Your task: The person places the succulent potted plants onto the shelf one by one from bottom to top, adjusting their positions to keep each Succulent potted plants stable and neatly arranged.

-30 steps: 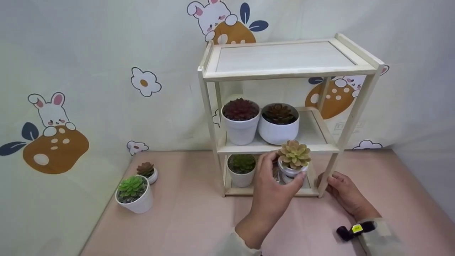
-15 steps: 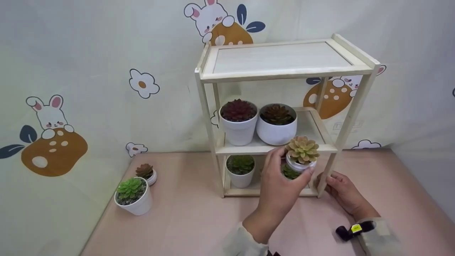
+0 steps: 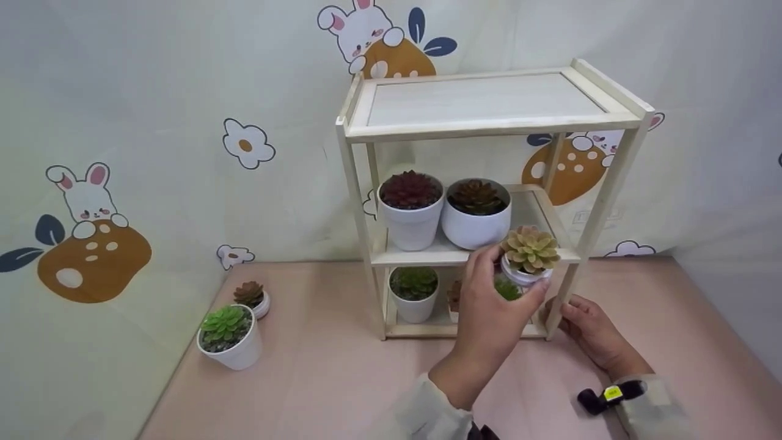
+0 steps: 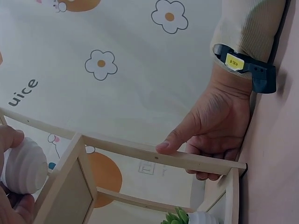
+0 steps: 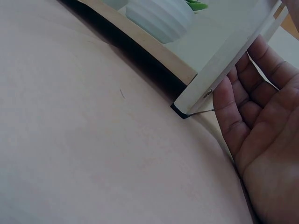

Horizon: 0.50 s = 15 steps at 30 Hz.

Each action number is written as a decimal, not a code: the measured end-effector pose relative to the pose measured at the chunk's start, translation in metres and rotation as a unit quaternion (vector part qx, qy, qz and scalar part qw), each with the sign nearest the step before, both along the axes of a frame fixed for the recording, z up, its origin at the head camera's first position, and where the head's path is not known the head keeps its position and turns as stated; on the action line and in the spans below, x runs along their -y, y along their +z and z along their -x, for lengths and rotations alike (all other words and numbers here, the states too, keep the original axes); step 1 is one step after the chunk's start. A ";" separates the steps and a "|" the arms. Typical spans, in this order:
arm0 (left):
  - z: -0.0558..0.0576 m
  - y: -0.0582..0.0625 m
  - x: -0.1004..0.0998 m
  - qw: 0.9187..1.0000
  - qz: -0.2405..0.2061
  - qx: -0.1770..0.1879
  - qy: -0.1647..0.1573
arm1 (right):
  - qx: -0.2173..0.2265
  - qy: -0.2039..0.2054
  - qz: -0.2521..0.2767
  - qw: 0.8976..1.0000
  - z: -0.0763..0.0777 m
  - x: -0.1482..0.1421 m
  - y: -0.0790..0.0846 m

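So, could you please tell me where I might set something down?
The top shelf is bare between its side rails. The middle shelf has space right of the brown succulent, behind the pale succulent in the left hand. The table is free between the bright green succulent and the rack. Pots crowd the bottom shelf, partly hidden by that hand.

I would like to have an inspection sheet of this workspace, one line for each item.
Surface: pinkish table; bright green succulent and small brown succulent at its left.
Job's things: wooden rack; dark red plant and dark brown plant on its middle shelf; potted green plant on the lower shelf, others there partly hidden.
Clutter: nothing seen.
Left hand: holds pale succulent by its white pot.
Right hand: grips the rack's right front leg.
Cables: nothing seen.
Surroundings: pale backdrop with printed rabbits, flowers.
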<state>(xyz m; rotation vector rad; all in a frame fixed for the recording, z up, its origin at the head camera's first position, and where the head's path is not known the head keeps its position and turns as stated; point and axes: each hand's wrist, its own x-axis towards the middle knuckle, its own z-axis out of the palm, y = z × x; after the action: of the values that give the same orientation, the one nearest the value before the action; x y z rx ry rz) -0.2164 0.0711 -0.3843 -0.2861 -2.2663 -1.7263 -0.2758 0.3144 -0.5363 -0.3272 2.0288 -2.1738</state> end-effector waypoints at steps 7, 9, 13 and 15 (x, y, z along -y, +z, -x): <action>0.003 0.000 -0.008 1.000 0.009 -0.021 0.014 | -0.001 -0.003 -0.003 1.000 0.001 0.000 0.001; 0.003 0.000 -0.011 0.999 0.011 -0.027 0.018 | -0.001 -0.001 -0.001 1.000 0.001 -0.001 0.001; 0.004 0.000 -0.014 0.999 0.012 -0.028 0.025 | 0.006 -0.003 0.003 1.000 0.001 -0.001 0.001; 0.005 0.001 -0.015 0.999 0.012 -0.024 0.025 | 0.008 -0.004 -0.002 1.000 0.001 -0.001 0.001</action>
<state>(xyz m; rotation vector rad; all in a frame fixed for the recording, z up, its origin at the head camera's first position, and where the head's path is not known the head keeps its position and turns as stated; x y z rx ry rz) -0.2209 0.0863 -0.3832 -0.2695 -2.2425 -1.6512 -0.2764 0.3156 -0.5352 -0.3014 2.0300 -2.1696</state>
